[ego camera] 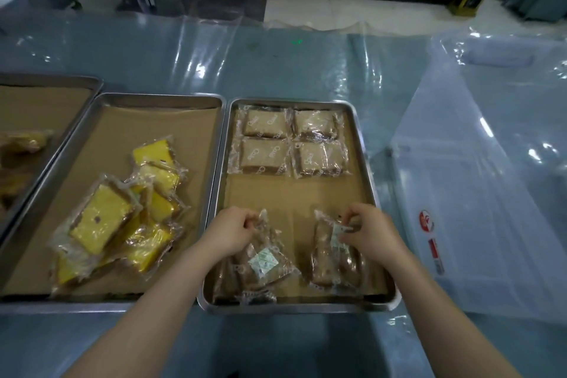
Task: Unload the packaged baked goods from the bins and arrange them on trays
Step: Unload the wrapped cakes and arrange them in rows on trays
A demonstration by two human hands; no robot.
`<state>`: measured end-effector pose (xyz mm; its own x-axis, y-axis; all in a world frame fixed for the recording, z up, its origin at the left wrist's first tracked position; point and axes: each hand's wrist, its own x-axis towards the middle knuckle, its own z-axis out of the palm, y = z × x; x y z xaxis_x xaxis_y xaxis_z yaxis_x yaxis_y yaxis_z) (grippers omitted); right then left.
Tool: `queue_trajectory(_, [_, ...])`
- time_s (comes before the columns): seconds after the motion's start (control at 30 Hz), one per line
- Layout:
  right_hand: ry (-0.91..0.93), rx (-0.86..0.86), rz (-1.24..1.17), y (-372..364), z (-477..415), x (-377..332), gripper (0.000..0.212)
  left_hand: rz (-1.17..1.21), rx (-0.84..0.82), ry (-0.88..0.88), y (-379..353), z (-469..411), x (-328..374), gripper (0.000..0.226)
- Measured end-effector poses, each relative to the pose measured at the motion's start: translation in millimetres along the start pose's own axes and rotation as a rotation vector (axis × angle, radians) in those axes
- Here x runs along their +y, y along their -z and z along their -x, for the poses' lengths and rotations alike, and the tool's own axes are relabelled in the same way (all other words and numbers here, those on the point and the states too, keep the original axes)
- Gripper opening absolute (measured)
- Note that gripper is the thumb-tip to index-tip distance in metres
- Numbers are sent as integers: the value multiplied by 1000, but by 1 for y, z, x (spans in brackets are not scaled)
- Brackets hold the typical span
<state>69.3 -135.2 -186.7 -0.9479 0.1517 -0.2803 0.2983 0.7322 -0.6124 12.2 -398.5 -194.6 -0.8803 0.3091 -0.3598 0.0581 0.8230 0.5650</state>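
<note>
A steel tray [372, 190] lined with brown paper holds several wrapped brown cakes [265, 124] laid flat in a neat block at its far end. At its near end my left hand [231, 232] pinches the top edge of a clear-wrapped brown cake [265, 264] lying on a loose pile. My right hand [372, 232] pinches the wrapper of another brown cake [326, 255] standing tilted beside it. The middle tray [159, 98] carries a loose heap of wrapped yellow cakes [101, 218].
A third tray [61, 80] with more yellow packs sits at the far left. A clear plastic bin [478, 209] stands right of the trays. Clear plastic sheeting covers the blue table. Floor, doors and stands lie beyond the table's far edge.
</note>
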Motion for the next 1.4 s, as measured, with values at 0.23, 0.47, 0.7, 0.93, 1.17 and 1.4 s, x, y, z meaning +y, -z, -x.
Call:
queue_trajectory(0.23, [211,600,-155,36,-11,-38,39,579,248,-89,32,-12,1,28])
queue_trajectory(0.47, [280,146,14,-15,-26,-25,13,321,277,-28,17,-30,-17,45])
queue_trajectory(0.7, [238,256,103,-24,-50,6,33,6,238,-238,-5,-13,0,51])
queue_trajectory(0.93, [176,29,406,-46,-49,23,56,-462,-41,-128,-57,-13,-2,67])
queue_trajectory(1.17, [125,46,434,-57,-36,24,56,-470,-29,-97,-62,-35,2,76])
queue_trajectory(1.4, [143,26,305,-47,-43,10,60,-6,207,-202,-45,-15,-8,70])
